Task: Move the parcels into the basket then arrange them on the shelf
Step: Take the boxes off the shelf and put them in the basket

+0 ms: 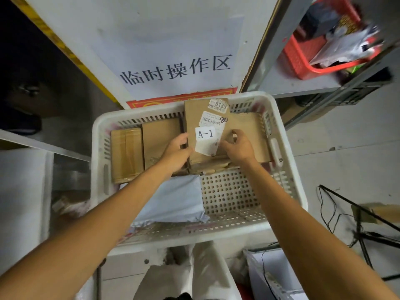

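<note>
A white perforated basket (pixel 287 169) sits in front of me and holds several parcels. Both hands grip a brown cardboard parcel (pixel 194 118) marked "A-1", tilted up in the far middle of the basket. My left hand (pixel 176 153) holds its left edge and my right hand (pixel 239 146) holds its right side. To the left lie a taped brown box (pixel 126 154) and a plain brown box (pixel 160 144). A pale grey mailer bag (pixel 173 200) lies near the front, and another brown parcel (pixel 253 137) lies behind my right hand.
A metal shelf (pixel 303 83) at the upper right carries a red basket (pixel 303 59) with bags. A white sign (pixel 173 68) with black characters stands behind the basket. Another shelf edge (pixel 43 146) runs on the left. Black cables (pixel 337 215) lie on the floor at right.
</note>
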Tool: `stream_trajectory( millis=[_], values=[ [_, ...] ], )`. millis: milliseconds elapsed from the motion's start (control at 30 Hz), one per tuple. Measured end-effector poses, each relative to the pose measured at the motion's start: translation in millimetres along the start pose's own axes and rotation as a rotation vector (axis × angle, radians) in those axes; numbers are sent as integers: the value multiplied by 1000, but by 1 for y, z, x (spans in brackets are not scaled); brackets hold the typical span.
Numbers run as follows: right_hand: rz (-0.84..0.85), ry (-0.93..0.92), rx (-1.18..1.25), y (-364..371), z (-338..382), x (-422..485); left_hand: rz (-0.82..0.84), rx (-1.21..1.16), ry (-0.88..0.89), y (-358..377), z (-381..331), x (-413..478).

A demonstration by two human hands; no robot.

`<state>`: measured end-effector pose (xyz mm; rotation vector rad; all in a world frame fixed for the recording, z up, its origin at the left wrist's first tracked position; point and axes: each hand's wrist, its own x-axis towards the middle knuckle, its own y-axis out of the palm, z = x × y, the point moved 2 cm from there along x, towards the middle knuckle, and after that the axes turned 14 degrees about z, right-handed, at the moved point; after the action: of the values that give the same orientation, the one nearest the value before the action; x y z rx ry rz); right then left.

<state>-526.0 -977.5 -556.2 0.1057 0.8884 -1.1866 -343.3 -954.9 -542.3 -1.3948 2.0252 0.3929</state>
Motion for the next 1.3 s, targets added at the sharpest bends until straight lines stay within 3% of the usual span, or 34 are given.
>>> stream_trajectory(
  millis=[167,367,567,900,1133,1300],
  values=[
    [66,-142,-53,8,32,-55,73,275,130,-11,-21,-50],
    [140,-323,-339,42,99,-125,90,682,125,-76,-17,-142],
    [273,-495,-507,114,184,-181,-176,678,136,-158,-12,-270],
    [476,-927,-680,248,365,-284,-706,613,-19,-287,21,-520],
    [677,-1222,-695,319,453,-361,-1030,520,-116,-292,27,-659],
    [889,-1334,-675,362,485,-402,-1221,456,-248,-269,34,-725]
  ],
)
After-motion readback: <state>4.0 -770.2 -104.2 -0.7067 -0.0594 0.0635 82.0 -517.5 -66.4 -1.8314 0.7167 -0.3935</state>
